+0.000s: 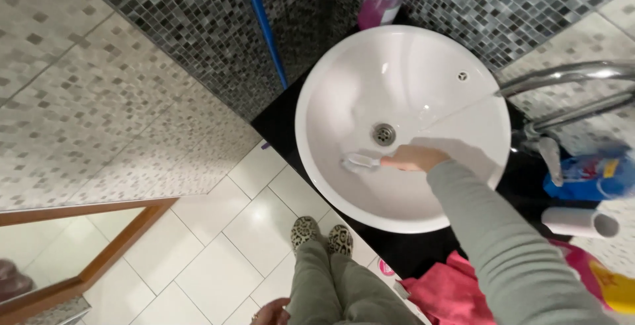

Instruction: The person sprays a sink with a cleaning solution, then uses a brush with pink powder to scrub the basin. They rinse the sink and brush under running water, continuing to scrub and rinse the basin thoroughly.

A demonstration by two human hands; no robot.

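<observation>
While the right hand is closed around a small brush inside the white basin, these are the points where trouble could start:
Grip: fingers wrapped together on the brush handle, bristle end pressed to the wet bowl just beside the drain; a slick handle could twist loose, in my judgement
Water: a thin stream runs from the chrome tap into the bowl, so hard strokes could fling drops onto the black counter
Sleeve: the grey cuff hangs over the bowl and could get soaked
Left hand: low by the leg at the frame's edge, holding nothing that I can see; grip unclear
Floor: white tiles under the slippers would turn slippery if splashed
Counter edge: pink cloth and paper roll lie near the elbow, which could knock them off
</observation>
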